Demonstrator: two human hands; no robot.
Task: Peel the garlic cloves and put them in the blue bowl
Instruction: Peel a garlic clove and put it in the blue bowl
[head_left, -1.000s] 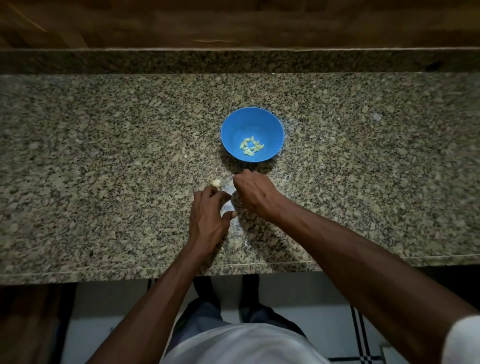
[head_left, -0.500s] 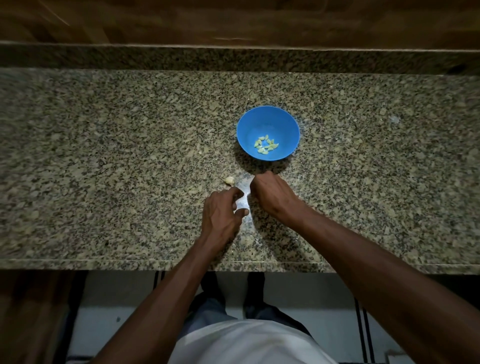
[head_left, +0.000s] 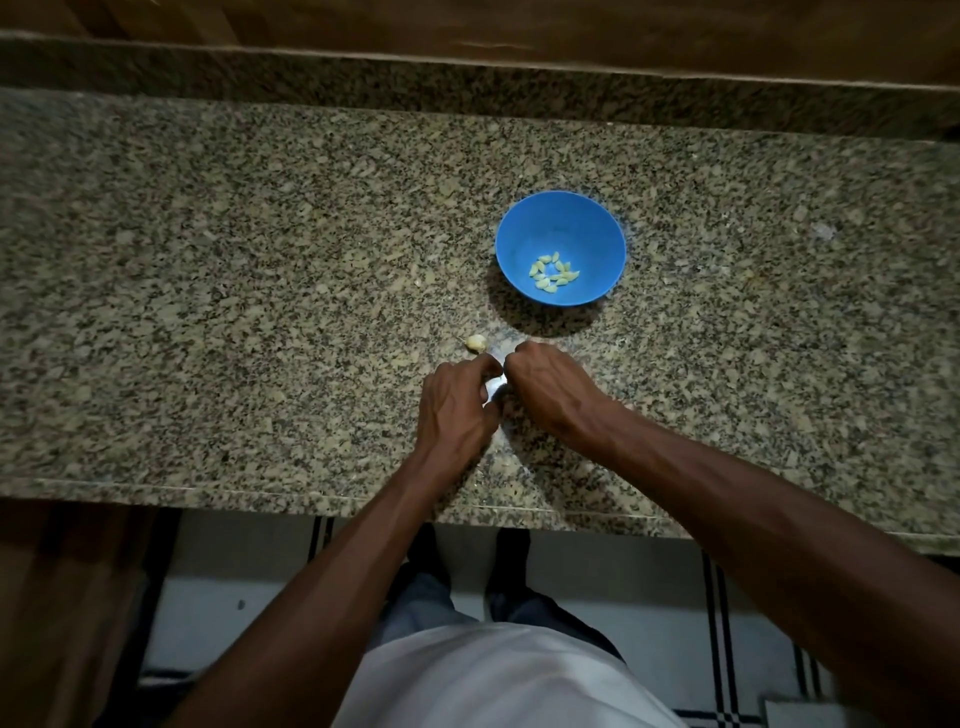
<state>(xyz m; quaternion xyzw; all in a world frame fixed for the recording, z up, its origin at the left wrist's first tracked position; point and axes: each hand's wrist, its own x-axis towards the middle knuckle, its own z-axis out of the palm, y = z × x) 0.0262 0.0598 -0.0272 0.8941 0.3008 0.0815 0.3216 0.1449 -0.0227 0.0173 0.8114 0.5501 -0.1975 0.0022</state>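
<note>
At the granite bench (head_left: 260, 312), left hand (head_left: 454, 402) and right hand (head_left: 545, 387) meet, fingers curled, apparently peeling a mostly hidden clove. The blue bowl (head_left: 519, 228), at twelve o'clock, holds peeled cloves (head_left: 553, 273); an unpeeled clove (head_left: 476, 342) waits at eleven. Next: drop it in.

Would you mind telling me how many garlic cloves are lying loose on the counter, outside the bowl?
1: a clove just beyond the left hand; the hands may hide another.
</note>
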